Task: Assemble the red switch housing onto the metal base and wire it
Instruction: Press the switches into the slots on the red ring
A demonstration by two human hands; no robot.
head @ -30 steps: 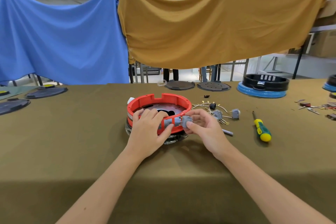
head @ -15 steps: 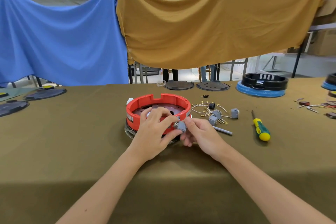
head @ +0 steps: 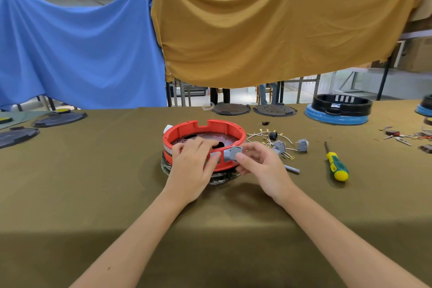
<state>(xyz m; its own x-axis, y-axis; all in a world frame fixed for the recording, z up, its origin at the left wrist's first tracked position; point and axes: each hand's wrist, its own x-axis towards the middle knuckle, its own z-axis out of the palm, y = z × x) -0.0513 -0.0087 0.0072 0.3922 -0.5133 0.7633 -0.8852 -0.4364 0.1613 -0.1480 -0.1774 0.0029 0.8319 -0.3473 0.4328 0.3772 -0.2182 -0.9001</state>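
We are looking down at the red switch housing [head: 204, 134], a low ring that is sitting on the metal base [head: 219, 179] near the middle of the tabletop [head: 93, 182], with its open side facing up and a notch in its far wall. Our left hand [head: 190, 170] is resting over the ring's near wall, fingers curled over the rim and thumb pressing against the outer face, so it is gripping the housing. Our right hand [head: 259, 166] is lying just beside the ring's near right side and is pinching a small grey switch [head: 231, 154] between thumb and fingers. The switch is touching the housing's outer wall, just beside a rectangular opening, its long axis running roughly left to right along the near edge of the tabletop; which end is leading we cannot tell. Toward the right edge, a bundle of wires [head: 268, 138] with more grey switches is lying beside the ring, and a yellow-and-green screwdriver [head: 335, 163] is pointing its shaft toward the far edge.
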